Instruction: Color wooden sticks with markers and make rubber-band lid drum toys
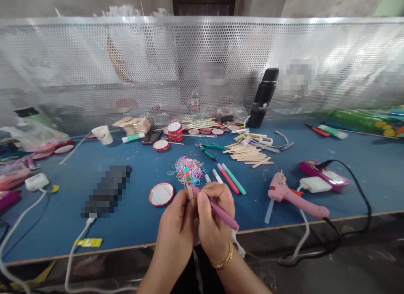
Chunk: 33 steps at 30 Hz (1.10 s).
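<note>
My left hand (177,226) is closed around a wooden craft stick (188,182) with green and red colouring at its tip, held upright at the table's front edge. My right hand (212,220) grips a purple marker (221,213), its tip touching the stick. A bracelet sits on the right wrist. Just beyond the hands lie several markers (230,178), white, red and teal, and a heap of coloured rubber bands (186,167).
On the blue table (132,209): a pink glue gun (292,198) with cable at right, a round red-rimmed lid (161,194), green pliers (208,149), a pile of wooden sticks (249,153), a black bottle (264,98), a white cup (102,134), chargers and cables. A perforated metal screen (94,66) stands behind.
</note>
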{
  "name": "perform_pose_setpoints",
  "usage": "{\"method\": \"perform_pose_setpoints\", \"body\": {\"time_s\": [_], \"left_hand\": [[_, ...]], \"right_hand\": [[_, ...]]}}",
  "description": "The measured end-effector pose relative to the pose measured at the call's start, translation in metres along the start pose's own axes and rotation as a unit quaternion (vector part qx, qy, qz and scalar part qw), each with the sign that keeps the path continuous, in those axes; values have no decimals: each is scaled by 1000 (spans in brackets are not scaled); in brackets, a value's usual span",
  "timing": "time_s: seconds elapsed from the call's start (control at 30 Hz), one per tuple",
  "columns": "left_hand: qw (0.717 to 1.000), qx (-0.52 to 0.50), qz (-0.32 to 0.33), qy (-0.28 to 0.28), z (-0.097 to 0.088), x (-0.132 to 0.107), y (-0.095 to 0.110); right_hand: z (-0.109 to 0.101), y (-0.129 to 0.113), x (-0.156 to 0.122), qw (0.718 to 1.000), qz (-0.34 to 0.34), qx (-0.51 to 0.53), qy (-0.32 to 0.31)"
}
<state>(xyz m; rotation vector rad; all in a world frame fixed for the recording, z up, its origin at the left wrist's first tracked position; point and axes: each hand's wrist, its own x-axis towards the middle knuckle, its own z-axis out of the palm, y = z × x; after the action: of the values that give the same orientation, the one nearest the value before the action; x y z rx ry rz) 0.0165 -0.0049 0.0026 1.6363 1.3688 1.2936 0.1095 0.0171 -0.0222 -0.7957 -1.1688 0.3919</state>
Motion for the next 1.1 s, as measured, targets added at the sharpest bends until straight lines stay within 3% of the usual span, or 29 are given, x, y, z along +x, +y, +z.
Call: {"method": "perform_pose_setpoints", "body": {"time_s": [0.17,0.37,0.53,0.73,0.93,1.1], "left_hand": [[1000,11,9,-2,-1,0,0],[1000,-8,-8,-15,0,0,2],[1000,0,-3,-13,-1,-1,4],[1000,-9,-8,-21,-3,-2,0],[1000,5,3,-16,-2,-1,-1],[1000,-22,-8,-17,-1,-3,-1]], "right_hand": [[0,0,-2,999,19,23,21],[-1,-1,0,1000,-9,22,-14],[0,0,0,1000,-1,13,17],[-1,0,-1,1000,-22,16,-11],[0,0,-2,1000,0,22,11],[0,-1,-1,999,-32,5,-15]]}}
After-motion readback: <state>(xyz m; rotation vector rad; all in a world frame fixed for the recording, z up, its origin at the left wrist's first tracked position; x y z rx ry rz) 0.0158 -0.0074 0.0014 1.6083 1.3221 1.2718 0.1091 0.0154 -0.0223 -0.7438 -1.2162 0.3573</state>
